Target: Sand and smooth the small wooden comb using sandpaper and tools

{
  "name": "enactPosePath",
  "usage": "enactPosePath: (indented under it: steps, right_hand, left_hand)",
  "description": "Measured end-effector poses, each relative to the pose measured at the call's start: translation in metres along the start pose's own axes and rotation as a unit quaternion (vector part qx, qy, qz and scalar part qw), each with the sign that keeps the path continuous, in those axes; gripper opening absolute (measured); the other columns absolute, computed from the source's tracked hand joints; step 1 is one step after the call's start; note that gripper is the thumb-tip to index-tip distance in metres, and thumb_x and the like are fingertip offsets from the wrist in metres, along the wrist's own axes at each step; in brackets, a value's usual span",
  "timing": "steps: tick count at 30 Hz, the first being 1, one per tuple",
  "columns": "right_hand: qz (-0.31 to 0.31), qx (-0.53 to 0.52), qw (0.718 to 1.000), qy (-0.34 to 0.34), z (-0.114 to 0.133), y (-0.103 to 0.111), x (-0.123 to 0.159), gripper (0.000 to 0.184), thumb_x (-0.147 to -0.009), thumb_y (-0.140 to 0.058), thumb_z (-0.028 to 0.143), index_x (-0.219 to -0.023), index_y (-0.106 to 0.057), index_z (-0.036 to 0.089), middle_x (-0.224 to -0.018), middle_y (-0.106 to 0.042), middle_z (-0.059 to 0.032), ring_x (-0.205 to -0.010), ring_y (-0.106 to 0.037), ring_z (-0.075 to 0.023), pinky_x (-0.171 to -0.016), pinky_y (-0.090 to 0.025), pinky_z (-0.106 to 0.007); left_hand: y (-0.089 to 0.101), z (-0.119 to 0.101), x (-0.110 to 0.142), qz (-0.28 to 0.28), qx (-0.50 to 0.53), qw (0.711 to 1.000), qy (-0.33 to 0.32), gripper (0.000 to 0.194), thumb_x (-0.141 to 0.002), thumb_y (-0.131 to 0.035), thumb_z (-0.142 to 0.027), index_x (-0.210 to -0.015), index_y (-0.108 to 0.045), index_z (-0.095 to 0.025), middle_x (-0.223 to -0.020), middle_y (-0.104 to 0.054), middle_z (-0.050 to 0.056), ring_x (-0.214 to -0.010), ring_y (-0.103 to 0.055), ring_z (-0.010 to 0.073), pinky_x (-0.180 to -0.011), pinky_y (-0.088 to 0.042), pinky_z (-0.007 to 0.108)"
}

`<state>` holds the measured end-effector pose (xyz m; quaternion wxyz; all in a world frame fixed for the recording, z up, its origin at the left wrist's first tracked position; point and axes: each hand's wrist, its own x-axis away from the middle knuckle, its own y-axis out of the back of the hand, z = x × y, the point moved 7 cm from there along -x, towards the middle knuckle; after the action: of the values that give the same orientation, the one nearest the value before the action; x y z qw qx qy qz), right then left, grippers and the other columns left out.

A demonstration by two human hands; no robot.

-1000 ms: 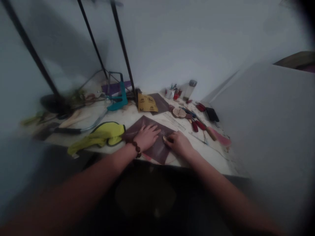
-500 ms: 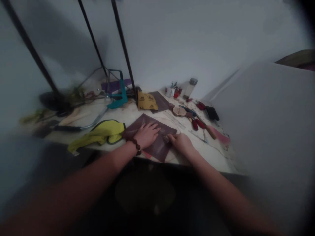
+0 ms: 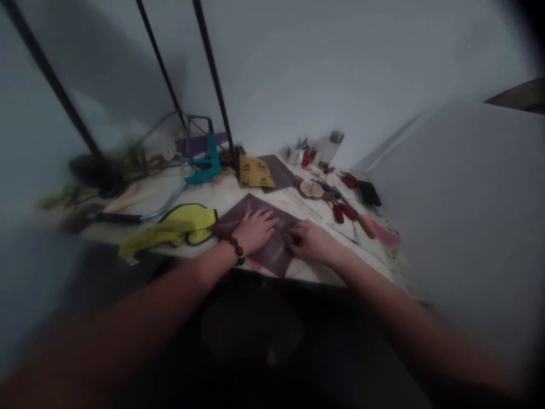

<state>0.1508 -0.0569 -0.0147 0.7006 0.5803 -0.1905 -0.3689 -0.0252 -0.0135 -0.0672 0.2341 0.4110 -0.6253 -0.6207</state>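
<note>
Left hand (image 3: 254, 230) spread flat on dark purple-brown sheet (image 3: 273, 253) at bench's near edge, likely bracing it. Right hand (image 3: 314, 241) curled at sheet's right side, fingers drawn in, probably for fine control; can't tell what it grips.

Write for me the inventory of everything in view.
Worktable: 1, whitish, centre
Front sheet: 1, brownish, under left hand
Rear sheet: 1, brownish, back centre
Printed paper: 1, ochre, overlapping rear sheet
Cloth: 1, lime, left
Frame: 1, teal, back left
Rods: 3, dark, left
Mug: 1, white, back centre
Bottle: 1, clear, right of mug
Wood slice: 1, pale, middle right
Ruler: 1, greyish, before wood slice
Hand tools: several, red-handled, right
Flat object: 1, black, right
Other clutter: uncountable, mixed, both sides
Bracelet: 1, brown, left wrist
Left hand: 1, bare, flat on front sheet
Right hand: 1, bare, curled, grip contents unclear
</note>
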Motion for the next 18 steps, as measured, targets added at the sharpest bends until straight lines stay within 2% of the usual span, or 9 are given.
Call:
enactPosePath:
  steps: [5,10,12,18]
  right_hand:
    - [0.006,0.002,1.0,-0.01,-0.0065,-0.0034,-0.005,0.006,-0.1,-0.081,0.028,-0.099,-0.084,0.022,-0.1,-0.077,-0.0077,-0.097,-0.067,-0.0225,-0.091,-0.051,-0.036]
    - [-0.02,0.051,0.998,-0.035,-0.01,-0.005,-0.0045,0.028,-0.099,-0.086,0.047,-0.089,-0.082,0.021,-0.093,-0.075,-0.0088,-0.091,-0.063,-0.0241,-0.09,-0.048,-0.039]
    - [-0.036,0.069,0.996,-0.046,-0.0081,-0.005,-0.0027,0.032,-0.098,-0.086,0.052,-0.09,-0.082,0.021,-0.093,-0.075,-0.0094,-0.089,-0.061,-0.0247,-0.09,-0.048,-0.04]
    - [-0.067,0.039,0.995,-0.062,-0.0052,-0.0104,0.0034,0.027,-0.104,-0.08,0.049,-0.1,-0.084,0.023,-0.1,-0.076,-0.0088,-0.093,-0.063,-0.0245,-0.092,-0.049,-0.039]
  left_hand:
    - [-0.0012,0.0004,-0.0004,0.011,0.003,1.0,-0.001,0.052,-0.116,-0.046,-0.038,-0.165,-0.06,-0.035,-0.178,-0.051,0.006,-0.163,-0.044,0.0337,-0.134,-0.031,0.062]
    - [-0.0016,0.0009,-0.0017,0.012,-0.002,1.0,0.002,0.051,-0.115,-0.047,-0.038,-0.165,-0.06,-0.036,-0.177,-0.052,0.006,-0.164,-0.043,0.0332,-0.134,-0.031,0.062]
    - [-0.0016,0.0008,-0.0017,0.01,-0.003,1.0,0.001,0.051,-0.115,-0.047,-0.038,-0.164,-0.061,-0.037,-0.177,-0.052,0.005,-0.163,-0.044,0.0331,-0.133,-0.031,0.062]
    - [0.0008,-0.0003,-0.0008,-0.002,-0.006,1.0,0.0,0.05,-0.115,-0.047,-0.037,-0.162,-0.062,-0.035,-0.176,-0.053,0.005,-0.163,-0.044,0.0321,-0.133,-0.033,0.059]
